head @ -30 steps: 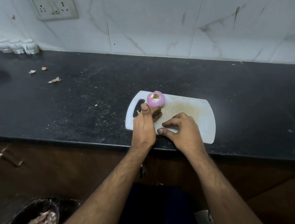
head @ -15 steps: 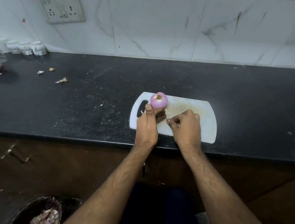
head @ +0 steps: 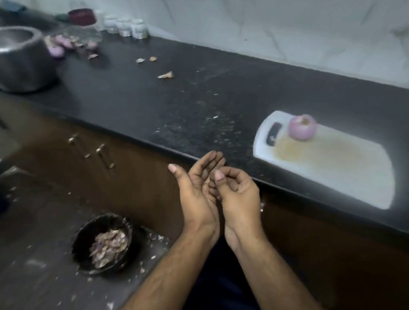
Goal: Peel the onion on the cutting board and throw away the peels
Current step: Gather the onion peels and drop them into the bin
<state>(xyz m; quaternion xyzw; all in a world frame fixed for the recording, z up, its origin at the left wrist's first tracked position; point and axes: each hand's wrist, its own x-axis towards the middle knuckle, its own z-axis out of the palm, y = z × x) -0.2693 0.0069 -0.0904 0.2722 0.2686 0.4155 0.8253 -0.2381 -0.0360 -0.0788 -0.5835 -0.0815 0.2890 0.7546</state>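
A peeled pink onion (head: 302, 127) stands at the far left end of the white cutting board (head: 336, 170), near its handle slot. Both hands are off the board, in front of the counter's front edge. My left hand (head: 198, 189) is held palm up and cupped, fingers straight. My right hand (head: 238, 197) lies against it with fingers curled into the left palm. I see no peel between them; the palm is mostly hidden. Below and to the left, a dark round bin (head: 82, 232) on the floor holds onion peels (head: 110, 246).
A steel pot (head: 13, 59) stands at the counter's left end, with small unpeeled onions (head: 60, 45) and a lidded jar (head: 82, 17) behind it. Peel scraps (head: 166, 74) lie on the black counter. White jars (head: 126, 26) line the wall. Drawer handles (head: 105, 156) sit below the counter.
Both hands left the cutting board and came together below the counter edge. My view swung left and down, bringing the bin and the pot into sight. The onion stayed put.
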